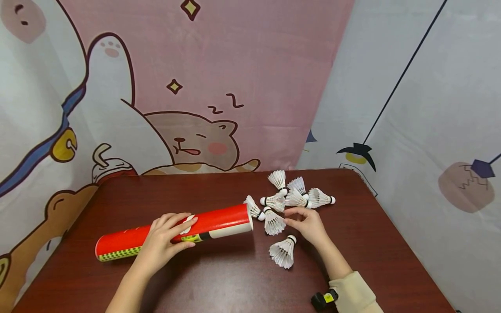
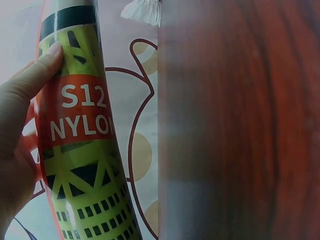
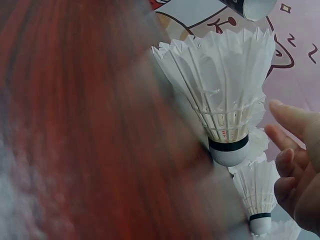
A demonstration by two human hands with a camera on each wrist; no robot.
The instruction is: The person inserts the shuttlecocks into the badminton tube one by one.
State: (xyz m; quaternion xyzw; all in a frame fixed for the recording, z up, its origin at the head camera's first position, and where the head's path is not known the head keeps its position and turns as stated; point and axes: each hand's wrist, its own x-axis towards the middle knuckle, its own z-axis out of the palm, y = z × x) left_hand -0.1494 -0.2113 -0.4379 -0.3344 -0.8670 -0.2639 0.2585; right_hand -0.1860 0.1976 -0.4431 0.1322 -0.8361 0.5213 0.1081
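Observation:
My left hand (image 1: 162,239) grips a long red shuttlecock tube (image 1: 225,219) around its middle. Its right end is raised towards the shuttlecocks, and "S12 NYLON" is printed on the side of the tube (image 2: 80,107) in the left wrist view. My right hand (image 1: 309,225) hovers at the near side of the pile, thumb and forefinger apart with nothing between them. Right by its fingertips lies a white shuttlecock (image 1: 275,222). Nearer to me is a single shuttlecock (image 1: 282,253), cork pointing away; a shuttlecock (image 3: 222,90) looms large beside the right hand (image 3: 300,155) in the right wrist view.
Several more shuttlecocks (image 1: 296,198) lie clustered towards the back of the dark red wooden table (image 1: 235,278). One shuttlecock (image 1: 254,208) sits close behind the tube's right end. A printed cartoon cloth (image 1: 254,65) hangs behind the table. A black strap device (image 1: 325,299) is on the right wrist.

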